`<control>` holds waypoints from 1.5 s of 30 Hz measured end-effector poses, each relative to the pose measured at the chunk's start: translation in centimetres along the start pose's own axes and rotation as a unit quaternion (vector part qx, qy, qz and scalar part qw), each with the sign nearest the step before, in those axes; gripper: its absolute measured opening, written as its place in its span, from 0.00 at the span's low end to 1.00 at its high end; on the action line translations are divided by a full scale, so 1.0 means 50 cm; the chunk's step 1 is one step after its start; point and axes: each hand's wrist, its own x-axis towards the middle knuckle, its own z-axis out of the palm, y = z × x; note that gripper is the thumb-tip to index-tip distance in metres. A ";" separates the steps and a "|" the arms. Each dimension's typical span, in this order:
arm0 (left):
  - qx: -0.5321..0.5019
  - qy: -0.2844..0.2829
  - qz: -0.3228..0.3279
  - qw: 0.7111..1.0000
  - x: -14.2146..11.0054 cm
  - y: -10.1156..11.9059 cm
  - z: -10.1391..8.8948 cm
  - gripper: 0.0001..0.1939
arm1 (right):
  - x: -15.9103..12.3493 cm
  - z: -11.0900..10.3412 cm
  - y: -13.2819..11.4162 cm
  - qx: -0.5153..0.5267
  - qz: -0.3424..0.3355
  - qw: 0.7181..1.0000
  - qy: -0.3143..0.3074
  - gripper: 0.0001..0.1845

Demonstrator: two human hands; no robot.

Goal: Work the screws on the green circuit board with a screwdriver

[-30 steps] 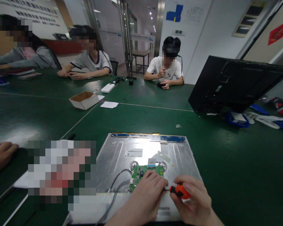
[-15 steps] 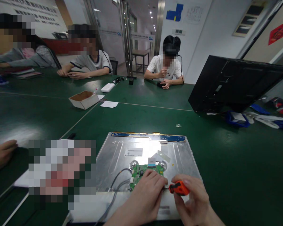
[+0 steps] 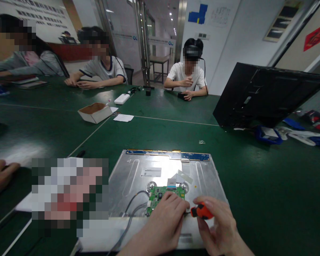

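Both hands are in close at the green circuit board (image 3: pixel 156 195): the left hand (image 3: pixel 165 217) lies across it, fingers bunched together, and whether they pinch anything beneath, I cannot tell. Over on the right, the right hand (image 3: pixel 222 220) has an orange-and-black screwdriver (image 3: pixel 204 211) by the handle, between thumb and fingers, its dark shaft aimed left at the left hand's fingers. The tip is out of sight.

Now sweep from the left! Another person's hand (image 3: pixel 1 176) rests at the edge of the view, well apart from all this. Next come grey cables (image 3: pixel 129 225), looping up to the board's left side. And the board itself sits on the lower middle of a silver metal panel (image 3: pixel 202 172), with a flat ribbon (image 3: pixel 171 183) at its far edge. Farther right, a big black casing (image 3: pixel 264 96) tilts up on the green table (image 3: pixel 269 195).

So, the step in hand? It looks like driver work beside the board's right edge, left hand steadying. Any turn from here calls for a seated tip, a shaft lined up and light pressure; a slip could scrape the board or catch those close fingers.
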 end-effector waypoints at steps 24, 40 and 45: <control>0.009 0.009 0.007 1.000 0.002 -0.001 0.002 0.12 | 0.029 0.011 -0.001 0.002 -0.016 0.999 0.044 0.24; 0.013 -0.002 0.006 1.000 0.002 0.000 -0.001 0.11 | 0.023 0.010 0.001 -0.006 -0.023 0.999 0.049 0.28; 0.009 0.001 0.013 1.000 0.004 -0.001 -0.001 0.10 | 0.030 0.010 0.001 -0.027 -0.021 0.998 0.044 0.25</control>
